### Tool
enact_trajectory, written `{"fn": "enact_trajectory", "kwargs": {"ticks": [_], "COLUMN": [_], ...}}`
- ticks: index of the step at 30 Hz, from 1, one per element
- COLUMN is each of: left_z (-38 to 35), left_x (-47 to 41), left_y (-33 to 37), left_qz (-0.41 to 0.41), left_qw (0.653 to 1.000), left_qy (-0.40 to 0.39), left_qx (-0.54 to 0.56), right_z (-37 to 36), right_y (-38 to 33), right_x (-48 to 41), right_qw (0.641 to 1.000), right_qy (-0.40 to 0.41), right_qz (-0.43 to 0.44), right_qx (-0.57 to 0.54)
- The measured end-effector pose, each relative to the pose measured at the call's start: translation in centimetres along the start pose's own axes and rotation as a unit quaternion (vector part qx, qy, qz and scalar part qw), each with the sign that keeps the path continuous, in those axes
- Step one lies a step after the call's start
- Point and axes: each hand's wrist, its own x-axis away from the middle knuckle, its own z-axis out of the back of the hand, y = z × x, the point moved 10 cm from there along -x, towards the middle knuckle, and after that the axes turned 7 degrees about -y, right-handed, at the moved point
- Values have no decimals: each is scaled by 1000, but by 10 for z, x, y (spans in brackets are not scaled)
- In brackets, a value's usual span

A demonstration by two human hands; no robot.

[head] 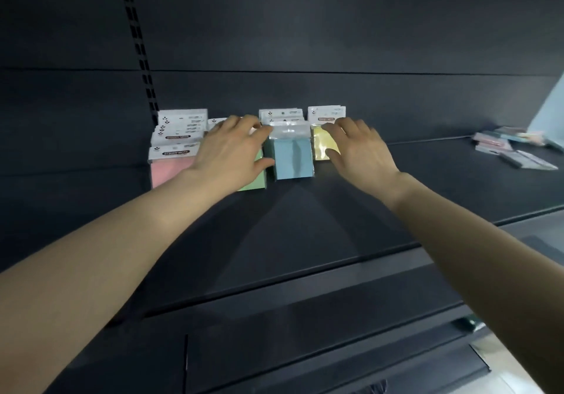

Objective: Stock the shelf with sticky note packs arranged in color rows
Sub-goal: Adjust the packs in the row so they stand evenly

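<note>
Back of dark shelf [305, 226]: pink packs [171, 165] at left, left hand [232, 149] flat over green pack [254, 180], fingers together, thumb touching blue pack [293, 157]; right hand [357, 149] rests on yellow pack [323, 146], fingers slightly spread; loose packs [515, 149] far right.

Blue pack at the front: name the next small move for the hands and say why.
Probably nudge the blue pack square with its row. The left hand rests over the green pack, thumb against the blue pack's left edge. The right hand lies on the yellow pack at its other side, so the hands flank it.
</note>
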Motion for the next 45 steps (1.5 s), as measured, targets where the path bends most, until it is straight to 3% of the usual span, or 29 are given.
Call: {"fn": "enact_trajectory", "kwargs": {"ticks": [12,29,39,45], "left_z": [15,5,-59,-133], "left_x": [-25,-156,-255,-318], "left_y": [127,406,513,555], "left_qz": [-131,-174,-184,-222], "left_qw": [991,980,973,947], "left_qy": [12,-16,-89,-208], "left_qx": [38,96,109,98], "right_z": [44,66,30,1], "right_y": [84,364,500,563], "right_x": [107,249,279,261], "right_qw": [993,972,967,966], "right_qy": [-34,-104,-121,-116], "right_qz": [-94,-171,-213,-217], "right_qx": [57,120,78,77]}}
